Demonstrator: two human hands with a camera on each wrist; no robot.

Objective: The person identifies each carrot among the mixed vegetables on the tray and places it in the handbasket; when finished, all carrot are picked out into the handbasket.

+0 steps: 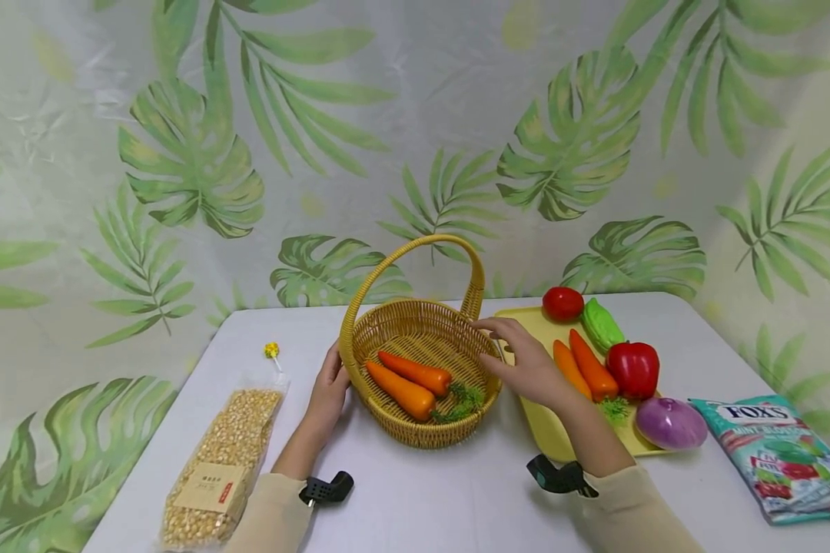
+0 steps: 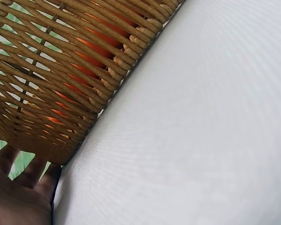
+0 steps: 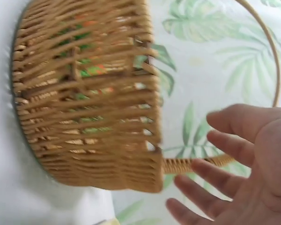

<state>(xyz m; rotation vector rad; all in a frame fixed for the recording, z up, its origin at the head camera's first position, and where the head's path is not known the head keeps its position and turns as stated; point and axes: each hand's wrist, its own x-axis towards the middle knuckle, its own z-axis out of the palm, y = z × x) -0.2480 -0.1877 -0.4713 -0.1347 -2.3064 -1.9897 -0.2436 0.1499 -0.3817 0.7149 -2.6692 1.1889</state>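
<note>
A woven wicker basket point(image 1: 429, 438) with a tall arched handle point(image 1: 415, 244) stands upright in the middle of the table. Two orange carrots point(image 1: 401, 388) with green tops lie inside it. My left hand point(image 1: 330, 392) rests against the basket's outer left side near the foot of the handle; in the left wrist view its straight fingers point(image 2: 33, 176) touch the weave. Over the right rim hovers my right hand point(image 1: 529, 365), fingers spread and slightly bent. The right wrist view shows that hand point(image 3: 239, 173) apart from the basket, holding nothing.
On the right, a yellow tray point(image 1: 549, 438) bears a tomato point(image 1: 562, 304), a green vegetable point(image 1: 602, 325), carrots point(image 1: 592, 367), a red apple point(image 1: 632, 370) and a purple onion point(image 1: 671, 423). A candy bag point(image 1: 778, 457) lies beyond; corn kernels point(image 1: 228, 453) and a lollipop point(image 1: 271, 350) lie left.
</note>
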